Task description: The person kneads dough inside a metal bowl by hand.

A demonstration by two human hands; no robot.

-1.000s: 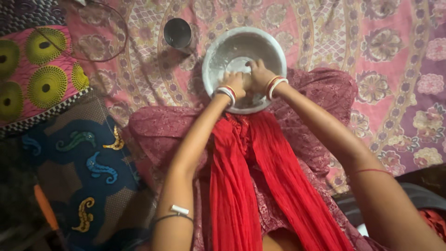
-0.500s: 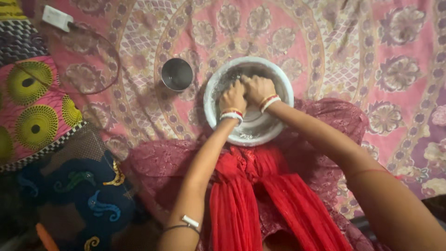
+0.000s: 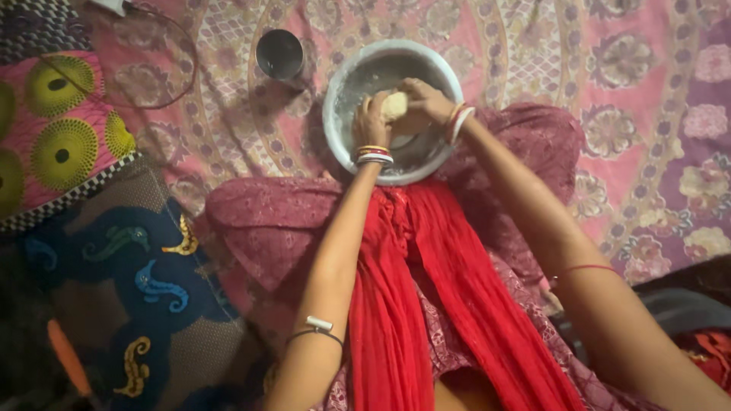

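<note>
Dough, a pale cream lump point(image 3: 394, 104), sits pinched between both hands over the round white metal basin point(image 3: 343, 76), near its middle. The left hand point(image 3: 371, 122) curls its fingers against the lump's near side and the right hand point(image 3: 428, 103) closes over its far side, fingers pressed together on it. It looks soft, light and pliable, probably a little tacky, so it should yield to a squeeze and is best gripped around its bulk with the whole palm rather than by an edge. Just beside the basin to the left stands a small steel tumbler point(image 3: 279, 54) on the pink patterned cloth point(image 3: 579, 53). No packages, labels or signs show; a small white rectangular object point(image 3: 113, 6) lies at the top edge, too cut off to identify.
</note>
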